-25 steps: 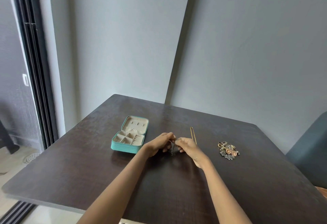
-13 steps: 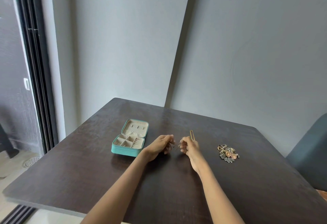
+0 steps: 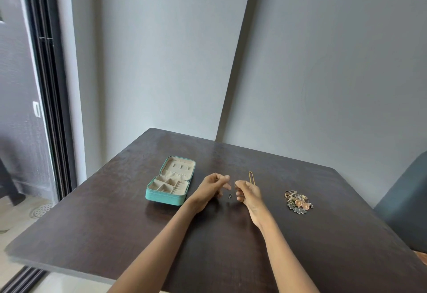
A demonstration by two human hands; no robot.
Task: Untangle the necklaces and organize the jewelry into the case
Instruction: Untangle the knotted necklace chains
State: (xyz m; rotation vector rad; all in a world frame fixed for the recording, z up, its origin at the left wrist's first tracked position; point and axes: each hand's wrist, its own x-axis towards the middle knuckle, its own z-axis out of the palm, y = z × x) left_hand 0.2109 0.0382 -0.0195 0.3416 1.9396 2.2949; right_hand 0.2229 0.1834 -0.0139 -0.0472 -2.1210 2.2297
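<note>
Since half a second ago, both of my hands have drawn slightly apart and lifted a little off the dark table (image 3: 115, 223), and a small dark pendant (image 3: 229, 196) now hangs in the gap between them. My left hand (image 3: 212, 188) sits at about 9 o'clock from that pendant, its fingers curled with the thumb and forefinger tips pressed together, apparently pinching a chain too fine for me to make out. My right hand (image 3: 248, 192) is at 3 o'clock from the pendant, fingers likewise curled inward and pinched; I cannot tell for certain what strand lies between them, though the pendant seems to dangle from something strung between the two hands.

At 9 o'clock from my left hand lies the teal jewelry case (image 3: 169, 185), open, with its lid flat at 12 o'clock from the base and beige compartments showing. A slim gold hairpin (image 3: 251, 178) lies on the table at 12 o'clock from my right hand, just beyond my knuckles. At 3 o'clock, well apart from my right hand, a tangled pile of jewelry (image 3: 298, 202) rests on the table, with copper-coloured discs and metal rings in it.
</note>
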